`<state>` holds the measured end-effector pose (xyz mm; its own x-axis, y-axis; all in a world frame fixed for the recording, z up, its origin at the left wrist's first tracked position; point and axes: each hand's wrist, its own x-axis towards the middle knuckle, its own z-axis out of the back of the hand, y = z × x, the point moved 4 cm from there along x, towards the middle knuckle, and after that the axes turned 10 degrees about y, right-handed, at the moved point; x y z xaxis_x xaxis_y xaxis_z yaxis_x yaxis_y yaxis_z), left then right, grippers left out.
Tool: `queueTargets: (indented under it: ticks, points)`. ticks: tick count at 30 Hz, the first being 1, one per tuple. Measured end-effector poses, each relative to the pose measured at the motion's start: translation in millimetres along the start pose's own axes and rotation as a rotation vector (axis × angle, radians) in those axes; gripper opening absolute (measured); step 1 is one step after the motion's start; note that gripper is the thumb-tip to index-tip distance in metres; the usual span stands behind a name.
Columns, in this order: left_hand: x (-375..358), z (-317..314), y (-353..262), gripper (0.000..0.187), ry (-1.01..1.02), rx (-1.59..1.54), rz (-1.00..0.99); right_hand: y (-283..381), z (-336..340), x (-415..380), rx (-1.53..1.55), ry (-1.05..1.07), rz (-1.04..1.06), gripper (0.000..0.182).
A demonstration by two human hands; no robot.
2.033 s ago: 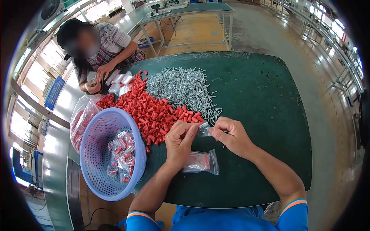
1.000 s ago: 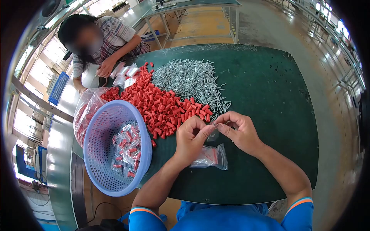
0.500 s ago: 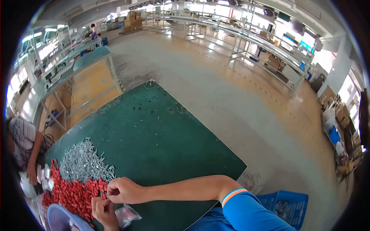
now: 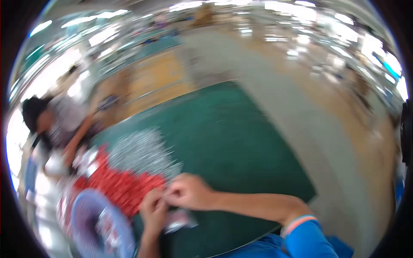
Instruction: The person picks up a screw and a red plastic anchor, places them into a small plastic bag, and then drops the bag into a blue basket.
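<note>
My right hand (image 4: 188, 192) is pinched closed above the green table, its fingertips meeting those of my left hand (image 4: 153, 210). The left fingers are curled closed too. What sits between the fingertips is too small and blurred to make out. Just beyond and left of the hands lies a heap of small red plastic pieces (image 4: 124, 188). A pile of silver screws (image 4: 140, 150) adjoins it on the far side. A small clear plastic bag (image 4: 180, 220) with something reddish lies below my right hand.
A lilac plastic basket (image 4: 80, 219) holding bagged pieces stands at the near left. Another person (image 4: 64, 120) sits at the left edge of the green table (image 4: 219, 142), an arm reaching down. Benches and the floor aisle behind are smeared by motion.
My view has swung left, so the table, piles and hands appear further right. More of the other person and the basket shows. My hands stay together, fingers pinched.
</note>
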<state>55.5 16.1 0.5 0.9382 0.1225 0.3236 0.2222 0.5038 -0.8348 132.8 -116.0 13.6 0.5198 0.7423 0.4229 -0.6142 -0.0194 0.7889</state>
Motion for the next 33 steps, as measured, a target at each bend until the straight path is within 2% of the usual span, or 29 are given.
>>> queueTargets:
  ticks: [1, 3, 5, 9, 11, 13, 15, 21, 24, 28, 33]
  points:
    - [0.7, 3.9, -12.0, 0.01, 0.005, 0.057, -0.043, 5.3, -1.5, 2.9, -0.051, -0.047, 0.088, 0.016]
    - [0.0, 8.0, -3.0, 0.008, 0.032, -0.001, -0.038, 6.8, -6.4, 7.4, -0.103, -0.013, 0.042, 0.017]
    - [-2.4, 0.6, -7.1, 0.007, -0.049, 0.011, 0.048, 8.7, -2.8, 5.6, -0.034, 0.018, -0.036, 0.012]
    - [-6.1, -4.3, -8.4, 0.018, -0.187, 0.357, -0.256, 3.2, -6.7, 3.8, -0.034, 0.081, -0.145, 0.011]
    - [-4.9, 0.2, -13.8, 0.021, -0.19, 0.263, -0.221, -7.5, -6.2, 0.5, 0.106, 0.108, -0.316, 0.009]
    - [-6.8, 1.8, -16.2, 0.022, -0.184, 0.206, -0.175, -3.3, -4.0, 0.5, 0.131, 0.126, -0.335, 0.01]
    - [-7.7, 0.8, -20.6, 0.021, -0.13, 0.245, -0.254, -2.3, -3.9, 0.2, 0.327, 0.148, -0.485, 0.013]
    - [-12.4, 5.7, -29.4, 0.018, -0.118, 0.312, -0.295, -2.7, -5.1, -0.7, 0.426, 0.117, -0.471, 0.013]
    - [-10.0, 7.3, -34.2, 0.016, -0.02, 0.437, -0.273, -0.1, -1.2, 1.9, 0.508, 0.106, -0.523, 0.013]
    - [-7.9, 4.5, -36.2, 0.016, 0.017, 0.4, -0.273, -9.8, 2.1, -0.8, 0.735, 0.068, -0.561, 0.013]
    - [-5.4, -2.0, -34.1, 0.015, 0.008, 0.225, -0.25, -2.6, -0.5, -2.6, 1.025, 0.142, -0.681, 0.018]
